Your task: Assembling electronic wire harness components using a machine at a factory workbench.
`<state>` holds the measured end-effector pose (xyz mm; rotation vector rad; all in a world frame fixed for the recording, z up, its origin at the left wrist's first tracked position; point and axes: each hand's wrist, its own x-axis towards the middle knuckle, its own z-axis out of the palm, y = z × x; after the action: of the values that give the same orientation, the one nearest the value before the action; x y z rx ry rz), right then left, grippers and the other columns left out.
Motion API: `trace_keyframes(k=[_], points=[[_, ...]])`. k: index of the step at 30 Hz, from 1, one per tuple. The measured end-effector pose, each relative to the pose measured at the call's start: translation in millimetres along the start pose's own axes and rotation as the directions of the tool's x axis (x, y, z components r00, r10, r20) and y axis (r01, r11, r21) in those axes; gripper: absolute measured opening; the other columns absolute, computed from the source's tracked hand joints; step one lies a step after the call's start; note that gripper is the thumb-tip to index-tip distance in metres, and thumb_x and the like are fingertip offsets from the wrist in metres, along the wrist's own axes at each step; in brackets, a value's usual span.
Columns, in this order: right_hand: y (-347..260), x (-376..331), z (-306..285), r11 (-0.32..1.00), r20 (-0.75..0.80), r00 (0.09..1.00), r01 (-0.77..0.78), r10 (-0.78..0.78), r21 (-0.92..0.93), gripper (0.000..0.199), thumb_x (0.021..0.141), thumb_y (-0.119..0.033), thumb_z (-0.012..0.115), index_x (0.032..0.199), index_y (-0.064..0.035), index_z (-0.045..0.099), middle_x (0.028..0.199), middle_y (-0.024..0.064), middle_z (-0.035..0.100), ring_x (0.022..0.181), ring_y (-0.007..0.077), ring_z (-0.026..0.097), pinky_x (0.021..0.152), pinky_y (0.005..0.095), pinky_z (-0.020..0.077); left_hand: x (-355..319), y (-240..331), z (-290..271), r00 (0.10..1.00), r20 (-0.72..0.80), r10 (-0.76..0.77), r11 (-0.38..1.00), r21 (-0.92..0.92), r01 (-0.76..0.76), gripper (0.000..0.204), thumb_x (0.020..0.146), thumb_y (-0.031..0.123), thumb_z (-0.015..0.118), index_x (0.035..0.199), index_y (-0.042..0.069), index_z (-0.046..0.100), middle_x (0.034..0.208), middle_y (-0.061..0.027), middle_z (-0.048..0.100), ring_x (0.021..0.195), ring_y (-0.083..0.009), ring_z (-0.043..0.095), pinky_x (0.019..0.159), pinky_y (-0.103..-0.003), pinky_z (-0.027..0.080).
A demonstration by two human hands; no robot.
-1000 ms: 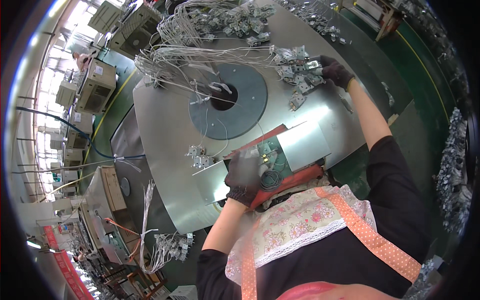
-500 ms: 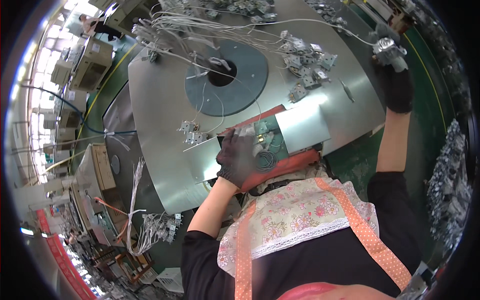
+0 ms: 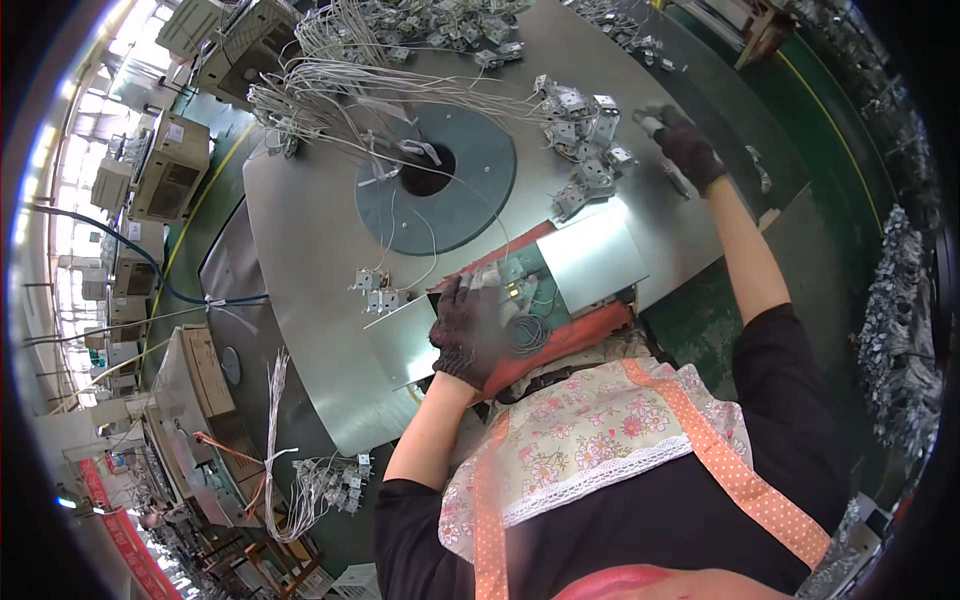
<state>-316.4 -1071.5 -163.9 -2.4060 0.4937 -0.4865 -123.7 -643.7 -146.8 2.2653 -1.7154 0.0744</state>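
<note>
My left hand (image 3: pixel 465 325), in a dark glove with pale fingertips, rests on a green circuit board (image 3: pixel 540 275) with its fingers laid over the board's left part. What lies beneath the palm is hidden. A coil of thin grey wire (image 3: pixel 527 333) sits beside that hand. A shiny metal plate (image 3: pixel 590 250) flanks the board on the right and another metal plate (image 3: pixel 400 340) on the left, above a red pad (image 3: pixel 570 338). My right hand (image 3: pixel 686 150), gloved alike, is over the table with fingers extended toward a cluster of small metal boxes (image 3: pixel 585 130); nothing shows in it.
A grey disc (image 3: pixel 480 185) with a central hole lies on the metal table (image 3: pixel 310 300). White cables (image 3: pixel 320 95) run across it toward more metal boxes (image 3: pixel 440 25). Slim metal pieces (image 3: pixel 680 180) lie near my right hand. A cable bundle (image 3: pixel 275 430) hangs at lower left.
My right hand has swung in from the far right to above the table, and the silver metal box with a cable is no longer in it. My left hand stays on the board.
</note>
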Motion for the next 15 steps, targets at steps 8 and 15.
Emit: trace_keyframes(k=[8, 15], points=[[-59, 60, 62, 0.895, 0.136, 0.904, -0.361, 0.405, -0.263, 0.077, 0.082, -0.058, 0.068, 0.138, -0.0073, 0.053, 0.131, 0.0253, 0.062, 0.118, 0.0449, 0.061, 0.099, 0.0479, 0.0483, 0, -1, -6, 0.996, 0.08, -0.044, 0.999, -0.021, 0.045, 0.053, 0.087, 0.031, 0.071, 0.129, 0.001, 0.059, 0.121, -0.0177, 0.065, 0.117, -0.0334, 0.06, 0.107, -0.046, 0.042], [-12, 43, 7, 0.923, -0.395, 0.839, 0.298, -0.376, -0.246, 0.051, 0.083, -0.006, 0.076, 0.132, -0.0073, 0.06, 0.112, 0.0096, 0.066, 0.098, 0.0186, 0.065, 0.08, 0.0318, 0.0545, 8, 8, -11, 0.999, 0.032, -0.011, 0.999, 0.037, 0.01, 0.05, 0.088, 0.033, 0.069, 0.126, 0.0, 0.061, 0.121, -0.0172, 0.066, 0.117, -0.0325, 0.06, 0.105, -0.044, 0.043]])
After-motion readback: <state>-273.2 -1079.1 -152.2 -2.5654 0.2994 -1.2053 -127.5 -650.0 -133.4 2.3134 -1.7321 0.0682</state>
